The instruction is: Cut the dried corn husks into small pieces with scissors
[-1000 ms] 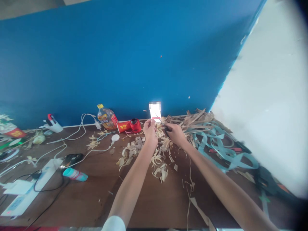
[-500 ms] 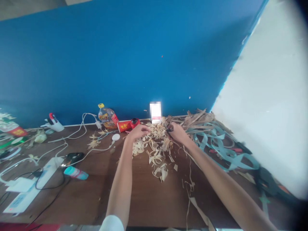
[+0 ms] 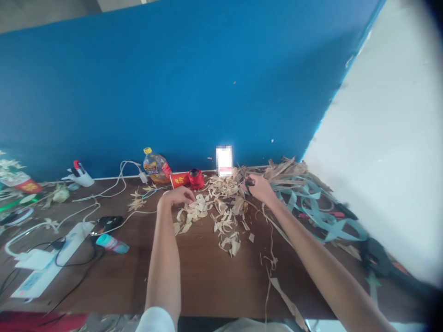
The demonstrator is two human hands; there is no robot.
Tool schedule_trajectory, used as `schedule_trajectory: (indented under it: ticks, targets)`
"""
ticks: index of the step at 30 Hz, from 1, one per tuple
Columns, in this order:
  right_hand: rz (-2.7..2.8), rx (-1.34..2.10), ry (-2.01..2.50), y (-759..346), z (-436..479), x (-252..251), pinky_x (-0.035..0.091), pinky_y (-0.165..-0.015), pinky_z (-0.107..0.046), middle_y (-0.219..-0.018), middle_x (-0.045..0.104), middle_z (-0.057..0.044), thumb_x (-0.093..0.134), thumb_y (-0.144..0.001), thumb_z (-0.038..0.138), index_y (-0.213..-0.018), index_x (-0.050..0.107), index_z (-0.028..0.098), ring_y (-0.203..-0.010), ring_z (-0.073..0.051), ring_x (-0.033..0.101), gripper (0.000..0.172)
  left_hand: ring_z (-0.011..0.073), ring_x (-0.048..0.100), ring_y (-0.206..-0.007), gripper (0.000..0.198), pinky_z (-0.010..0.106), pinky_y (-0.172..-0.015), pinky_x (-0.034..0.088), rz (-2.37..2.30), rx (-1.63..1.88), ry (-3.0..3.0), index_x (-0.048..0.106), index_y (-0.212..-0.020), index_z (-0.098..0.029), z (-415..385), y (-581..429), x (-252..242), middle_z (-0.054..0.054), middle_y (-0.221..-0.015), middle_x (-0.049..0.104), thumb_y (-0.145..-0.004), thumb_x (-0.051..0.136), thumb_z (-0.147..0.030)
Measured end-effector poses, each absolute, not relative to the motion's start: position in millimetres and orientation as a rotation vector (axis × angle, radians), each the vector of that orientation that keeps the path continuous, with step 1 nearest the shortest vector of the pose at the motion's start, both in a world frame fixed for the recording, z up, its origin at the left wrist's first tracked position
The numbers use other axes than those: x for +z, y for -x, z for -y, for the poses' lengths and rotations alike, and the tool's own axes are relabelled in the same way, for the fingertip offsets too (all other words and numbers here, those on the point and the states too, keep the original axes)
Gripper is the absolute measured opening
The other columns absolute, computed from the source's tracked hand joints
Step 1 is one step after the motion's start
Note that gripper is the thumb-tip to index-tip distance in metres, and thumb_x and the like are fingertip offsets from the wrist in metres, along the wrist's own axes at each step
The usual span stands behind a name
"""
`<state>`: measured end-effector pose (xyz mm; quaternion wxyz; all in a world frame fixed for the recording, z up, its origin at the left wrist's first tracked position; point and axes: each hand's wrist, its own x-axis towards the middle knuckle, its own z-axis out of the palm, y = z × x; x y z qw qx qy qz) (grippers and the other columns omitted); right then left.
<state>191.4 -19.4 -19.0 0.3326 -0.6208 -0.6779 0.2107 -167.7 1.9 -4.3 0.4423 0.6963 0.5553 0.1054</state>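
My left hand (image 3: pixel 179 195) is over the left edge of a pile of pale petal-like pieces (image 3: pixel 197 208), its fingers bent together; whatever is between the fingertips is too small to name. To the right, my right hand (image 3: pixel 258 186) is closed round dark-handled scissors (image 3: pixel 248 182), beside dry husk scraps (image 3: pixel 239 205). Between the two hands lie curled pale shavings (image 3: pixel 223 186). A red cup (image 3: pixel 180 180) and a red roll (image 3: pixel 196 179) rest just behind my left hand.
A bright blurred phone-like screen (image 3: pixel 224 161) stands at the blue wall. On the left are a bottle (image 3: pixel 156 168), a power strip (image 3: pixel 51 263), cables and a blue tube (image 3: pixel 112 243). Pale blue ribbon (image 3: pixel 323 212) and dried husks (image 3: pixel 285 169) lie at the right.
My left hand has moved left and toward me, from beside the shavings to the left edge of the pale pieces. My right hand has shifted slightly right and still holds the scissors.
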Motion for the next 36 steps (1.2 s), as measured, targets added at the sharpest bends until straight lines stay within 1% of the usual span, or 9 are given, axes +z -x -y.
schedule_trajectory:
  ticks: [4,10,14,18,22,26,28,32,36]
  targets:
    - [1.619,0.405,1.665,-195,19,-28,0.034,-0.054,-0.024,-0.067,0.064,0.000,0.062,-0.064,0.034,-0.094,0.065,0.020,-0.059,-0.016,0.054,0.033,0.0164,0.058,-0.063,0.027,0.024,-0.058,0.042,-1.466,0.379,-1.706,0.072,-0.075,-0.018,-2,147,-2,0.003,-0.069,0.067,-0.050,0.078,-0.028]
    - [1.600,0.197,1.618,-199,34,-48,0.033,-0.059,-0.025,-0.070,0.067,-0.002,0.057,-0.071,0.032,-0.081,0.068,0.020,-0.066,-0.018,0.056,0.019,0.0180,0.059,-0.066,0.021,0.025,-0.059,0.041,-1.279,0.811,-1.896,0.071,-0.071,-0.019,29,66,-9,0.007,-0.073,0.068,-0.066,0.071,-0.039]
    - [1.579,0.030,1.695,-198,45,-62,0.033,-0.064,-0.026,-0.079,0.071,-0.003,0.053,-0.076,0.030,-0.089,0.069,0.023,-0.072,-0.019,0.060,0.022,0.0172,0.057,-0.068,0.020,0.026,-0.063,0.040,-1.256,0.833,-2.082,0.068,-0.073,-0.020,56,12,-36,0.005,-0.079,0.066,-0.077,0.063,-0.039]
    - [1.641,0.000,1.807,-194,51,-68,0.033,-0.063,-0.027,-0.084,0.072,-0.004,0.054,-0.076,0.028,-0.097,0.069,0.025,-0.072,-0.020,0.061,0.025,0.0176,0.055,-0.073,0.015,0.026,-0.066,0.038,-1.414,0.920,-2.158,0.064,-0.073,-0.020,64,-9,-57,0.005,-0.079,0.061,-0.076,0.065,-0.035]
    - [1.681,-0.030,1.829,-194,54,-68,0.033,-0.062,-0.027,-0.084,0.072,-0.004,0.054,-0.077,0.027,-0.099,0.068,0.025,-0.071,-0.020,0.061,0.027,0.0157,0.053,-0.072,0.016,0.025,-0.070,0.037,-1.398,1.067,-2.052,0.060,-0.071,-0.020,65,-12,-58,0.003,-0.077,0.059,-0.079,0.063,-0.034]
    - [1.692,-0.052,1.800,-195,55,-66,0.035,-0.064,-0.026,-0.085,0.072,-0.004,0.054,-0.078,0.028,-0.102,0.067,0.026,-0.072,-0.020,0.062,0.027,0.0142,0.051,-0.067,0.020,0.026,-0.071,0.036,-1.373,1.327,-1.803,0.057,-0.083,-0.020,73,-13,-53,0.001,-0.073,0.058,-0.087,0.054,-0.039]
    - [1.710,-0.045,1.759,-192,56,-64,0.037,-0.066,-0.026,-0.083,0.072,-0.004,0.055,-0.077,0.028,-0.102,0.067,0.026,-0.074,-0.021,0.063,0.028,0.0147,0.053,-0.069,0.020,0.026,-0.072,0.038,-1.328,1.351,-1.763,0.057,-0.092,-0.020,76,-13,-53,0.002,-0.076,0.060,-0.089,0.051,-0.038]
    - [1.679,0.110,1.561,-180,64,-58,0.042,-0.072,-0.028,-0.083,0.071,-0.004,0.054,-0.077,0.027,-0.110,0.064,0.023,-0.076,-0.020,0.063,0.034,0.0173,0.059,-0.081,0.024,0.029,-0.079,0.041,-1.248,1.362,-1.787,0.057,-0.109,-0.021,80,-15,-54,0.008,-0.099,0.064,-0.090,0.049,-0.032]
    - [1.553,0.409,1.270,-164,77,-49,0.047,-0.072,-0.031,-0.089,0.069,-0.005,0.054,-0.079,0.031,-0.124,0.054,0.018,-0.075,-0.019,0.062,0.047,0.0189,0.059,-0.083,0.016,0.031,-0.083,0.040,-1.281,1.419,-1.830,0.062,-0.099,-0.022,82,-14,-56,0.008,-0.099,0.065,-0.087,0.054,-0.030]
